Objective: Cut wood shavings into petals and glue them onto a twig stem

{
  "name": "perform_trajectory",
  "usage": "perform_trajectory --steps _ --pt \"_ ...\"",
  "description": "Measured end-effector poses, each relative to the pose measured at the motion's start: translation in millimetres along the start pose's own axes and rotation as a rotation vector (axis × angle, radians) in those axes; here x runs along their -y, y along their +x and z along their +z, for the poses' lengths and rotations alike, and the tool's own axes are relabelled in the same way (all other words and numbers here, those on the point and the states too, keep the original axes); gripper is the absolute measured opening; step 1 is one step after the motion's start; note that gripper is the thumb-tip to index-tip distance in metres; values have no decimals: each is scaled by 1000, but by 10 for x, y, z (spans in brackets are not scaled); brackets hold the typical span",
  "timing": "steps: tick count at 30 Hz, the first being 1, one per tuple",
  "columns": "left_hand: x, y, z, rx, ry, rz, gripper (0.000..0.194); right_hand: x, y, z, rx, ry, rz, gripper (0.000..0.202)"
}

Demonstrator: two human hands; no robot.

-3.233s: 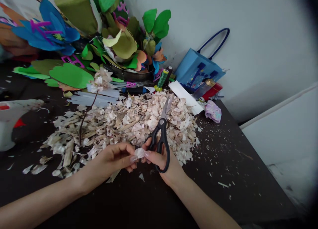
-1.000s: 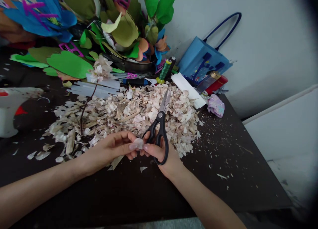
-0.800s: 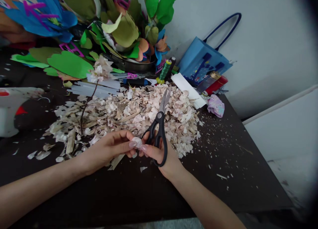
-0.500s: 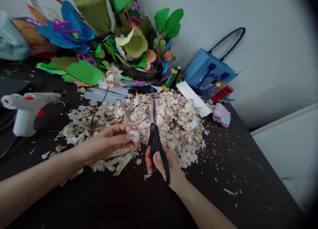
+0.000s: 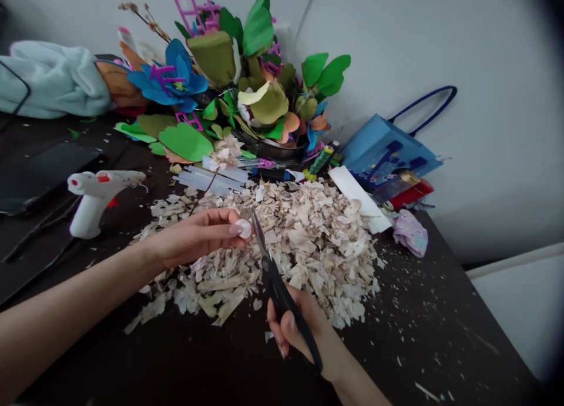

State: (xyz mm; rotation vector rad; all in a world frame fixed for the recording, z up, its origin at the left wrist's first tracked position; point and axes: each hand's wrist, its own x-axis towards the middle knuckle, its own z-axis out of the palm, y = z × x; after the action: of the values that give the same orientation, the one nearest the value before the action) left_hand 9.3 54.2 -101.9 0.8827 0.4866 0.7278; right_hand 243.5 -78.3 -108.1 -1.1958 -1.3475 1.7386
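Observation:
Between the thumb and fingers of my left hand (image 5: pixel 198 235) is a small, pale, rounded petal-like piece (image 5: pixel 244 228). My right hand (image 5: pixel 304 321) grips black-handled scissors (image 5: pixel 277 285), thumb and fingers at the handles. Their blades look nearly closed, with the tips just right of the pale piece; I cannot tell whether they touch it. Beneath both hands spreads a heap of dry, pale petal-like scraps (image 5: pixel 321 241). A brown stem with a pale blossom (image 5: pixel 225 152) rises behind my left hand.
On the left lies a white glue gun (image 5: pixel 90 203), with translucent glue sticks (image 5: pixel 211 180) behind the heap. Colourful cloth flowers (image 5: pixel 264 100) stand at the back. Toward the right are green thread (image 5: pixel 321 161), a white strip (image 5: pixel 359 200), a blue bag (image 5: pixel 379 147) and a crumpled lilac cloth (image 5: pixel 410 232).
The scissors have tilted left, bringing their tips close to the pale piece in my left hand. The whole view has shifted, so the surroundings sit farther right and lower.

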Motion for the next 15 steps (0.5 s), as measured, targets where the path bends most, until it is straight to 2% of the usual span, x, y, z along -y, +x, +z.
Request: perform_trajectory --steps 15 --pt "32 50 -127 32 26 -10 12 -55 23 -13 -18 1 39 60"
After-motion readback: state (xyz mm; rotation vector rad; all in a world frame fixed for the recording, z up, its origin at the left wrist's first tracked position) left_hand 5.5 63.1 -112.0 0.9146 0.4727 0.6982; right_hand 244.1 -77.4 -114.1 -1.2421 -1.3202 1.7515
